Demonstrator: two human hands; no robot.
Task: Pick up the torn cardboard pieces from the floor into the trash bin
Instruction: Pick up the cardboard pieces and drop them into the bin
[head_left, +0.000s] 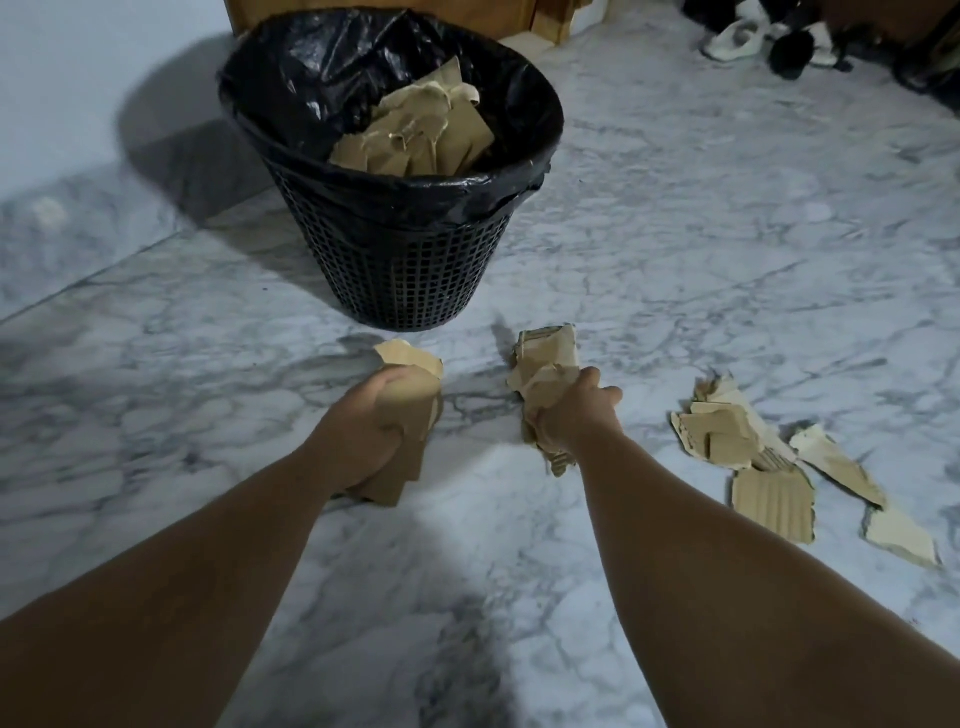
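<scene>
Now both hands clamped — left hand (363, 431) grips cardboard wad (410, 410), right hand (576, 415) cardboard bundle (545, 358).

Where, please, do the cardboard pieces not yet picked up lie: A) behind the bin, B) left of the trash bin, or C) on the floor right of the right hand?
C: the loose cardboard pieces lie scattered on the floor to the right of the right hand.
</scene>
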